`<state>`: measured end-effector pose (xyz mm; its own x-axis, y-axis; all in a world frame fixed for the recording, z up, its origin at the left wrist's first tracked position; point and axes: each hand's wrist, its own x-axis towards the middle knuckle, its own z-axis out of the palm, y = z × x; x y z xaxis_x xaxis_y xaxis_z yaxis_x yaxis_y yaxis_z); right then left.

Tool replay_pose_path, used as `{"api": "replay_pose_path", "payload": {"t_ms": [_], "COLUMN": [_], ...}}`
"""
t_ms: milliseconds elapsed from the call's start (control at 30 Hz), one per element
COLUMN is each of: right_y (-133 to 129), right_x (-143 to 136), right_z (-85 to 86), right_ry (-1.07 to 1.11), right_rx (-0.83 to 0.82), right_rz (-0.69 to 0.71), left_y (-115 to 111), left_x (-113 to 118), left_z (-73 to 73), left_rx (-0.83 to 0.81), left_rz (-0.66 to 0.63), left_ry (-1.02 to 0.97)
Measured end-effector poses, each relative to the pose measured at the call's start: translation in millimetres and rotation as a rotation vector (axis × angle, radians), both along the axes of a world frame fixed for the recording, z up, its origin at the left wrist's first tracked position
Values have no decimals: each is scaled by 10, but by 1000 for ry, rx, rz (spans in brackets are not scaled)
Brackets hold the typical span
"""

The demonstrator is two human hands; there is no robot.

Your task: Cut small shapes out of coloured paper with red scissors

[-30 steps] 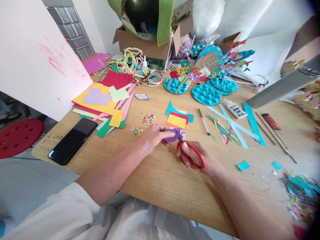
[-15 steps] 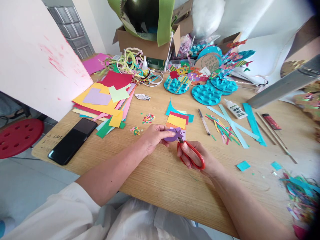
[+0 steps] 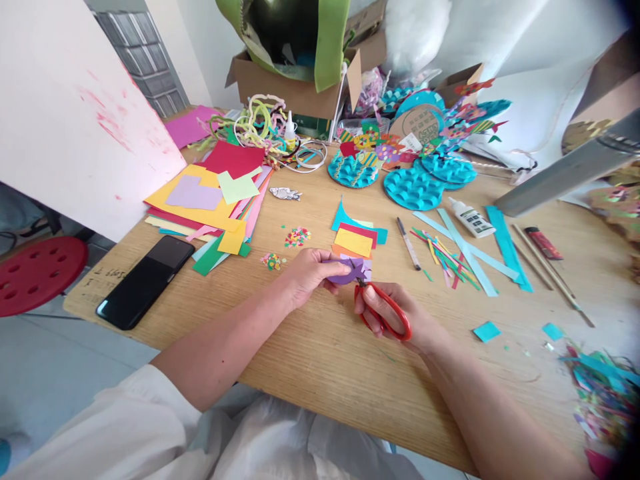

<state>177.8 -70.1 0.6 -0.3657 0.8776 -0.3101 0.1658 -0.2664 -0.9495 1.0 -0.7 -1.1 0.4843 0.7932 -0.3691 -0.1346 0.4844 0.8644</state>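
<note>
Head view: the left hand [image 3: 309,272] pinches a purple paper [image 3: 339,272], thumb flat on top and fingers tucked below. The right hand [image 3: 393,308] has its fingers in the red handles of the scissors [image 3: 403,325], whose dark blades meet the paper's jagged right end; how far the blades are parted is too small to tell. The paper is held above the table [image 3: 300,360], near its front edge and between the two hands.

Just beyond it lie a lilac piece [image 3: 369,269], partly covered, then a yellow piece [image 3: 354,241] on red and blue ones. Left of these are two small heaps of paper dots [image 3: 298,237]; right of them, a pen [image 3: 409,245] and a pile of thin strips [image 3: 445,257].

Farther out on the left are the phone [image 3: 145,283] and a stack of coloured sheets [image 3: 193,200], with a fish cutout [image 3: 285,194] just beside the stack. Farther right, a glue bottle [image 3: 473,219] lies on its side near a brush [image 3: 555,277], and scraps [image 3: 600,400] heap at the edge of view. Bumpy blue discs [image 3: 413,189] sit toward the back, before a cardboard box [image 3: 290,93].
</note>
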Motion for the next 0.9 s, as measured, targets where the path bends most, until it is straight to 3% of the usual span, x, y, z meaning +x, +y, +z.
{"api": "replay_pose_path", "payload": {"t_ms": [900], "right_y": [5], "right_x": [4], "right_z": [27], "right_ry": [-24], "right_rx": [18], "right_rz": [35], "left_y": [-4], "left_x": [6], "left_z": [13], "left_rx": [-4], "left_rz": [4], "left_ry": [3]}}
